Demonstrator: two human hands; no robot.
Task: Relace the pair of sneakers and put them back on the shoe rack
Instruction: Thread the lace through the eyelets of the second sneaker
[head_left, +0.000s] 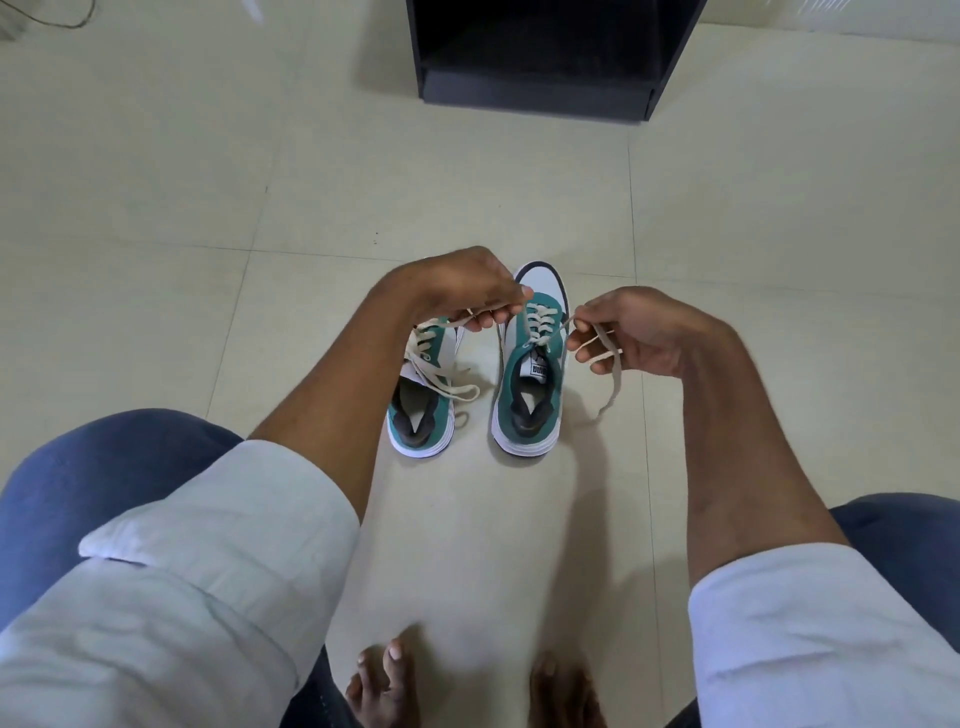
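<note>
Both sneakers look laced; your left hand (457, 291) & right hand (631, 332) each pinch a lace end of the right sneaker (532, 364), untied, rack (540, 57) at 12 o'clock waiting

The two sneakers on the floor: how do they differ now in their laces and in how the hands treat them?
The right sneaker has its lace ends pulled out sideways, one in the left hand, one in the right hand. The left sneaker is not held; its lace lies loose across its opening. The left hand hides the left sneaker's toe, while the right sneaker's toe shows. Both are teal and white, upright on the tiled floor.
</note>
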